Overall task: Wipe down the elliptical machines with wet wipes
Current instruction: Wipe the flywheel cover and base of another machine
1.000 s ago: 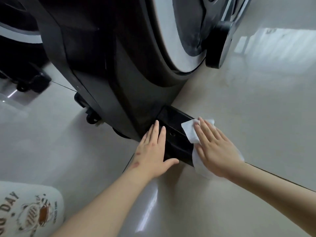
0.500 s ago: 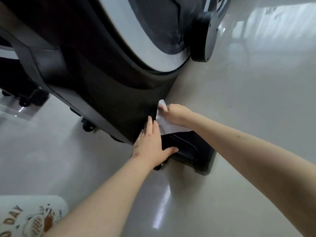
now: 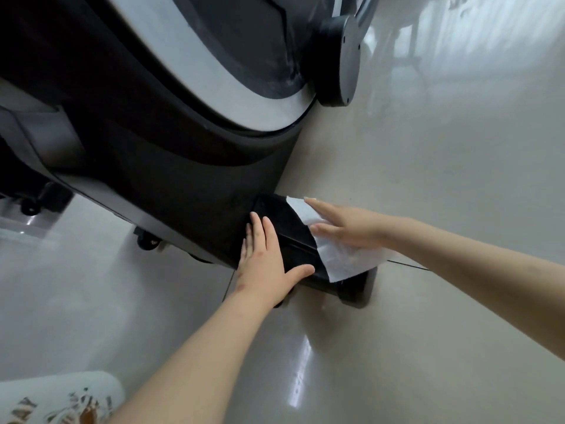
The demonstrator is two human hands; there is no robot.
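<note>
Head view, looking down at the bottom end of one elliptical [image 3: 183, 185], where its black foot [image 3: 284, 231] sits on a shiny floor [image 3: 443, 154]. The wipe [image 3: 345, 264] is draped over the right side of that foot, one corner sticking up past the fingertips and the lower edge hanging toward the floor. The right grip [image 3: 351, 229] is wide open, fingers straight, just pressing the wipe flat against the foot, not pinching it. The left grip [image 3: 266, 264] is open too, palm flat on the foot where it meets the housing, thumb spread along the near edge, holding nothing. Handling-wise I'd guess the wipe is featherlight, limp and damp, so it'll cling to smooth plastic but bunch or fold if you drag it by a corner. A flat palm on top or a pinch in the middle seems the safest hold. The machine looks heavy and rigid, and the glossy plastic probably gets slick once wet, so bracing on the foot makes sense. Count: one wipe, one foot, two bare grips, one round black disc [image 3: 339, 62] up top, one small caster [image 3: 146, 240] underneath. There's something dark at the left edge [image 3: 46, 197], and I can't tell if it's a second machine.
</note>
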